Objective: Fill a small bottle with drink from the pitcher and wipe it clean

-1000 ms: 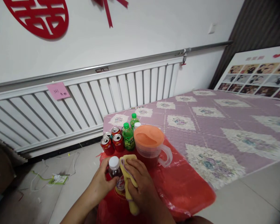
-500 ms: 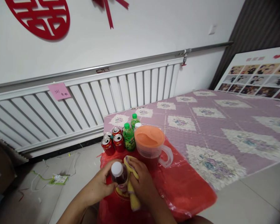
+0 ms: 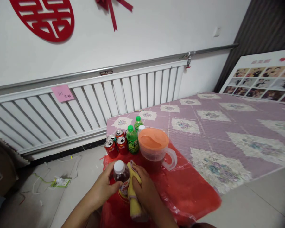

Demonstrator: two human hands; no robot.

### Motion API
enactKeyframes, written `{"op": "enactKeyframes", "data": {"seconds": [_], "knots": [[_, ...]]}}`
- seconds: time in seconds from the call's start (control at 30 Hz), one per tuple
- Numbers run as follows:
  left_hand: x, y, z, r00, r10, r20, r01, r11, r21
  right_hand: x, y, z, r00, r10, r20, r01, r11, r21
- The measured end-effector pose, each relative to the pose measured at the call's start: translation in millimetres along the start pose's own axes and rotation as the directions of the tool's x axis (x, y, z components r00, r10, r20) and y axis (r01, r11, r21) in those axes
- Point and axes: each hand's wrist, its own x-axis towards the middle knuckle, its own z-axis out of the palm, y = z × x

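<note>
A clear bottle (image 3: 122, 178) with a white cap and dark contents stands slightly tilted over the red plastic sheet (image 3: 192, 193). My left hand (image 3: 108, 183) is wrapped around its left side, thumb across the front. In my right hand (image 3: 142, 183) is a folded yellow cloth (image 3: 133, 190), pressed against the bottle's right side. Just beyond my right hand stands a pitcher (image 3: 154, 152) with an orange lid and dark liquid low inside. Green-capped bottles (image 3: 132, 141) and several red cans (image 3: 111, 148) with opened tops are grouped behind the bottle.
A purple quilted cover (image 3: 185, 110) with white floral diamonds spreads to the right. Behind runs a white radiator (image 3: 130, 91) with a pink note (image 3: 62, 93). Loose cords and a green-and-white packet (image 3: 61, 182) lie on the floor at left. A photo board (image 3: 258, 76) leans at far right.
The bottle has been tipped more upright, so more of its label shows. The cloth and my right hand stay against its side. The view has shifted slightly.
</note>
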Motion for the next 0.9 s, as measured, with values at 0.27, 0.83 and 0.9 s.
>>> {"op": "enactKeyframes", "data": {"seconds": [0.27,0.83,0.9], "knots": [[1,-10,5.7,0.983,0.021,-0.181,-0.002,0.994,0.107,-5,-3,-4,0.998,-0.068,-0.013,0.069,0.995,0.071],[5,-11,3.7,0.982,0.051,-0.182,-0.023,0.988,0.155,-3,10,6,0.988,0.082,0.128,-0.086,0.996,0.027],[4,-11,1.0,0.986,0.039,-0.162,-0.014,0.989,0.150,-3,9,5,0.989,0.092,0.119,-0.097,0.995,0.039]]}}
